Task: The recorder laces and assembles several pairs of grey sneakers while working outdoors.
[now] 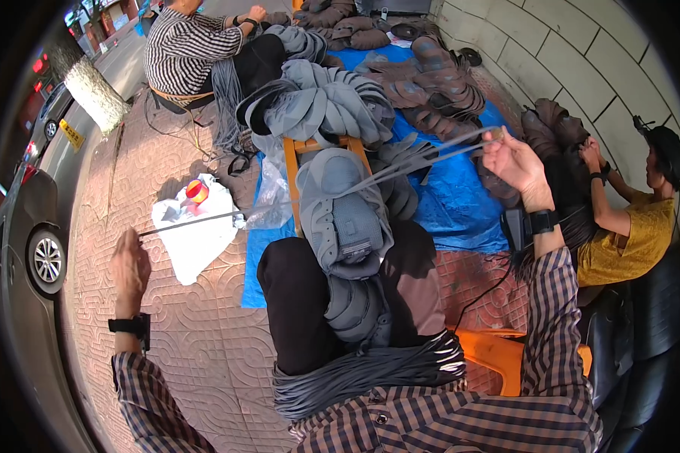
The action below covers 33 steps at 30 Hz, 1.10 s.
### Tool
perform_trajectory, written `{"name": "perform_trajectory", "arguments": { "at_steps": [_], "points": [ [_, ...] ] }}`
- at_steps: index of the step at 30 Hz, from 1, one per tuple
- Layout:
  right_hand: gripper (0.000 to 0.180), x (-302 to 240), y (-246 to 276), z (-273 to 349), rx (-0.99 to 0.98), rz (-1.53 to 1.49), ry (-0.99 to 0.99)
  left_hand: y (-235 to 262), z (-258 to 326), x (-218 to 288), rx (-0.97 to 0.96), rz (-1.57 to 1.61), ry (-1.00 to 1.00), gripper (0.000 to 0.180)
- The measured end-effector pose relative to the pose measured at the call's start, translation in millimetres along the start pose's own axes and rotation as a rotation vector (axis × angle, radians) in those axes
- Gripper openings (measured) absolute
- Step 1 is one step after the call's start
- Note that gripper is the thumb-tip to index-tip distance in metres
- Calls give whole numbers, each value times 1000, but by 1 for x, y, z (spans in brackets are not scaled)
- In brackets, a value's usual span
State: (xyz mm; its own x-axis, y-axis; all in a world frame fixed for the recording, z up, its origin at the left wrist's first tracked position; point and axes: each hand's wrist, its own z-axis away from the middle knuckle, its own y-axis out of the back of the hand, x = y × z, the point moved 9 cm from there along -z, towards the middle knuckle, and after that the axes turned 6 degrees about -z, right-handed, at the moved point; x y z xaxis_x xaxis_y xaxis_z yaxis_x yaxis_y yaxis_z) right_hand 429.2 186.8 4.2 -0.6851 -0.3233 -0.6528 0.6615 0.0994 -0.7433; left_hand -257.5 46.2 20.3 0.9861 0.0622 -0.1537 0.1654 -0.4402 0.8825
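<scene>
A grey shoe upper (pixel 321 226), with open eyelet rows, lies over my knees. A long grey shoelace (pixel 272 207) runs taut above it between my raised hands. My left hand (pixel 131 270), out to the left over the pavement, is closed on one end. Up at the right, my right hand (pixel 512 164) pinches the lace where strands come together at the fingertips. Below the upper, on my lap, are more grey upper parts (pixel 355 309). A thick bundle of dark grey laces (pixel 355 385) lies across my lap.
A wooden stool (pixel 289 174) bears stacked grey uppers (pixel 317 106). Brown uppers (pixel 431 83) cover the blue tarp (pixel 461 219). A white bag (pixel 196 249) with a red-yellow roll (pixel 197 191) sits left. Two people (pixel 189 57) work nearby. An orange stool (pixel 499 355) stands right.
</scene>
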Motion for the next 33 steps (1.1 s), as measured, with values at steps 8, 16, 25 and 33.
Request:
{"name": "perform_trajectory", "arguments": {
  "at_steps": [8,16,25,33],
  "points": [
    [17,-43,8,26,-175,-331,170,-7,-26,-33,140,-106,-81,8],
    [16,-115,161,72,449,-482,540,-134,-52,-167,-481,938,642,17],
    [18,-128,216,135,729,-372,815,-37,-87,-176,-29,572,61,21],
    [18,-120,222,135,813,-286,948,36,-25,-228,341,168,-234,24]
  ]
}}
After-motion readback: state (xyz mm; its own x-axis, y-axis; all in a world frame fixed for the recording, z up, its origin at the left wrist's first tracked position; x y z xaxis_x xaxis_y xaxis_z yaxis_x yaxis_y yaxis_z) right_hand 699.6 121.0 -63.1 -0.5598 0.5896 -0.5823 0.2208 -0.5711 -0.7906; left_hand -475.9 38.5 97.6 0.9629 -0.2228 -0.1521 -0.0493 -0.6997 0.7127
